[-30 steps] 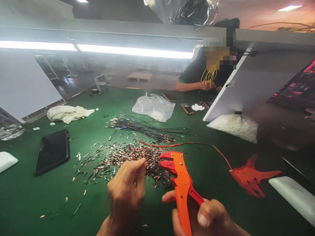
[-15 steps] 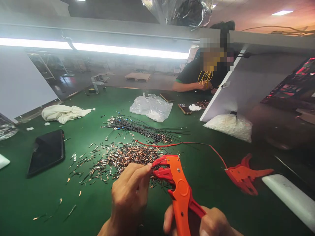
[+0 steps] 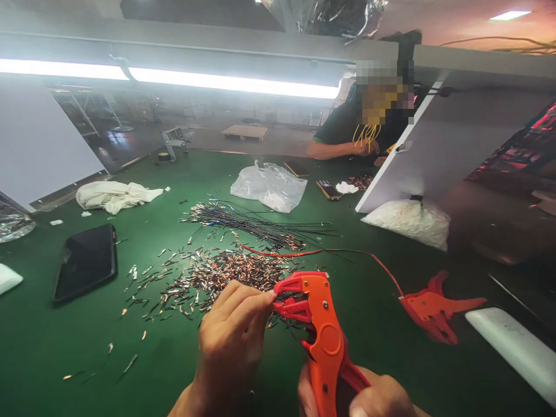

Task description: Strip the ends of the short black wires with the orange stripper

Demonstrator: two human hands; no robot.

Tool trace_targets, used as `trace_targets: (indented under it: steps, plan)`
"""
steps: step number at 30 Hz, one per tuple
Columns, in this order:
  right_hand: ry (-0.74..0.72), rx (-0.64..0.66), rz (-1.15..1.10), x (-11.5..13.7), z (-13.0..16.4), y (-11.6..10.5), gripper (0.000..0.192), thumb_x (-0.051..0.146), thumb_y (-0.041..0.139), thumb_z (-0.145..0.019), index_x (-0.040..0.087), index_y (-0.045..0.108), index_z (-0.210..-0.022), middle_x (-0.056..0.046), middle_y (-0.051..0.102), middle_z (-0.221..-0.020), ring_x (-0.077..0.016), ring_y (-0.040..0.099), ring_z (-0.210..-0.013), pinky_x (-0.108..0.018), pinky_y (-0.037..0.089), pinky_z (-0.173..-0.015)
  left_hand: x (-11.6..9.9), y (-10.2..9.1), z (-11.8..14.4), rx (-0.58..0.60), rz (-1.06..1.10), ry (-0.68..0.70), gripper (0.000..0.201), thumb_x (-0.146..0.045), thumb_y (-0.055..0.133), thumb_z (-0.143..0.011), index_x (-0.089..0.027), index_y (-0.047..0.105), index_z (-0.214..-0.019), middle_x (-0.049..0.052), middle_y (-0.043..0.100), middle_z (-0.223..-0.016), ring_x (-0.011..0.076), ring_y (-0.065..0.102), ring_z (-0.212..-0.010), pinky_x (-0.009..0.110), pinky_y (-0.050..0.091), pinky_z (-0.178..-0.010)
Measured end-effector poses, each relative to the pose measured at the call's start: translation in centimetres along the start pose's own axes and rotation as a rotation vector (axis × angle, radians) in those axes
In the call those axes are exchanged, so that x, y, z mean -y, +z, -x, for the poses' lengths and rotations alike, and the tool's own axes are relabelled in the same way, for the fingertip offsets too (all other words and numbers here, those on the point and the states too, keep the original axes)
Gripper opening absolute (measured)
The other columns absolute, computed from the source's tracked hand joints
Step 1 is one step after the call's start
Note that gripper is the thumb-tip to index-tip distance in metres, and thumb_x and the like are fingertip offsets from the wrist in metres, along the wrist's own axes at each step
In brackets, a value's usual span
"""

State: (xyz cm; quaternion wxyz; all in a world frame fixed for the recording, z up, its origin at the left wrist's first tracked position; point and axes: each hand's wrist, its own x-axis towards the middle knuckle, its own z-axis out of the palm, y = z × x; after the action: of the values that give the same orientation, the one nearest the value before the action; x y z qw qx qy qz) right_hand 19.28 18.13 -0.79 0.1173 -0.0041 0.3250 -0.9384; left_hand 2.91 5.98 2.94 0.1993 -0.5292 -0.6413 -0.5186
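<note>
My right hand (image 3: 382,397) is wrapped round the handles of an orange and red wire stripper (image 3: 328,336), its red jaws facing left. My left hand (image 3: 234,330) is closed in a pinch, fingertips right at the tip of those jaws. Whatever lies between its fingers is too small or hidden to make out. Just beyond both hands spreads a pile of short cut wire ends (image 3: 243,269) with copper and silvery tips. Behind the pile lies a bundle of thin black wires (image 3: 247,225), some with blue marks. A red wire (image 3: 286,255) runs along the pile's far side.
A second orange and red wire stripper (image 3: 438,304) lies at right beside a white rounded object (image 3: 512,341). At left are a black phone (image 3: 87,263) and a white cloth (image 3: 115,197). A plastic bag (image 3: 269,186) lies farther back. Across the table a person (image 3: 343,139) handles yellow wires.
The wire stripper and my right hand have shifted slightly to the right in view. My left hand stays pinched at the jaws. The whole view has shifted a little.
</note>
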Motion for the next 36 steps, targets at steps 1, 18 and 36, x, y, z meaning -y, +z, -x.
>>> trace_targets:
  steps: [1, 18, 36]
  plan:
    - [-0.008, 0.009, -0.001, 0.1, 0.1, 0.2, 0.041, 0.027, 0.067, -0.055, 0.007, 0.071, -0.091, -0.002, 0.054, -0.068, -0.0118, 0.041, -0.058, -0.023, 0.028, -0.055, 0.0, 0.0, 0.0, -0.003, 0.015, -0.004, 0.02, 0.006, 0.061, -0.085, -0.014, 0.064, -0.09, 0.002, 0.067, -0.072, 0.0115, 0.055, -0.065, 0.025, 0.046, -0.059]
    - [-0.116, -0.099, 0.096, 1.1, 0.1, 1.0, 0.04, 0.033, 0.073, -0.07, 0.012, 0.061, -0.102, -0.007, 0.062, -0.081, -0.0166, 0.051, -0.072, -0.029, 0.036, -0.069, -0.8, -2.7, -1.1, -0.011, -0.358, 0.149, 0.024, 0.005, 0.067, -0.081, -0.013, 0.069, -0.096, 0.001, 0.058, -0.07, 0.0114, 0.048, -0.067, 0.021, 0.043, -0.061]
    - [-0.185, -0.289, 0.309, 1.1, 0.4, 1.1, 0.035, 0.036, 0.07, -0.078, 0.016, 0.059, -0.104, -0.006, 0.061, -0.088, -0.0194, 0.055, -0.077, -0.034, 0.042, -0.073, -2.8, 0.0, 0.4, 0.141, -0.13, -0.057, 0.017, -0.003, 0.057, -0.083, -0.018, 0.057, -0.075, -0.005, 0.043, -0.055, 0.0105, 0.041, -0.05, 0.023, 0.031, -0.044]
